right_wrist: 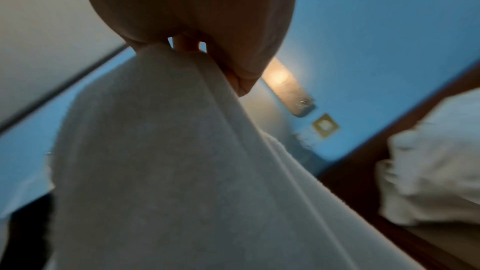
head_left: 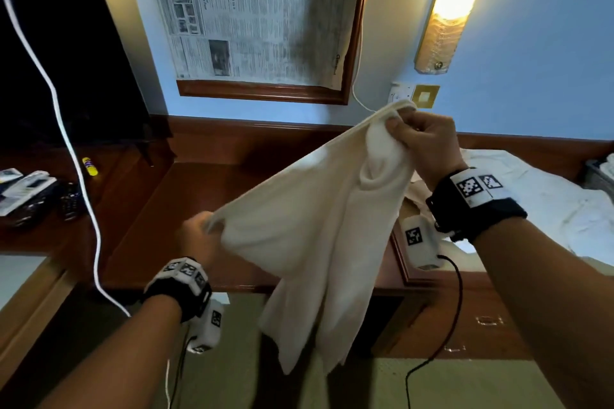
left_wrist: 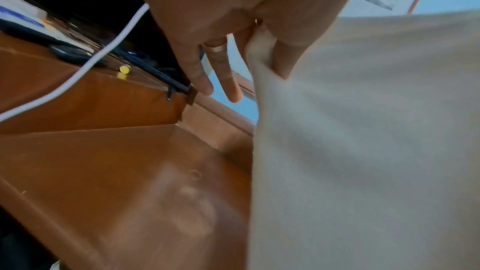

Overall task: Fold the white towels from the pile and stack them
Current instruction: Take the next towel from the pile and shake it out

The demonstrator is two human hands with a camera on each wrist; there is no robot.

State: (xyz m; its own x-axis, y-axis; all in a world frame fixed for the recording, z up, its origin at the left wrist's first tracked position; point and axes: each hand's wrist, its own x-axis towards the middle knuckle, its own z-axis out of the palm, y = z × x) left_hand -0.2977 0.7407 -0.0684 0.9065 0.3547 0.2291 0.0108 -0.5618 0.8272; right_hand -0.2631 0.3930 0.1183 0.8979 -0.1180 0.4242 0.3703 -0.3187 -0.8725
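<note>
Both hands are closed on one white towel point(head_left: 319, 226), which is held up in the air above the wooden table point(head_left: 186, 196). By the right hand point(head_left: 423, 143) a bunched upper corner is clenched high, near the wall; by the left hand point(head_left: 199, 236) the lower corner is pinched between thumb and fingers, while two fingers point(left_wrist: 226, 73) are left straight and free of the cloth. The towel is stretched slantwise between the two grips, and its lower part hangs in loose folds past the table's front edge. More white towels point(head_left: 531, 202) are seen lying crumpled to the right.

Several faults can be foreseen. Since the left grip is only a light pinch, the corner could be lost if the cloth is shaken or pulled taut, and the towel would drop toward the floor. Because the right corner is gathered in a wad rather than held by its edge, an uneven, skewed fold is likely unless it is regripped. The hanging end could be dragged across the table edge, or the white cable point(head_left: 69, 149) at the left could be snagged during a wide sweep.
</note>
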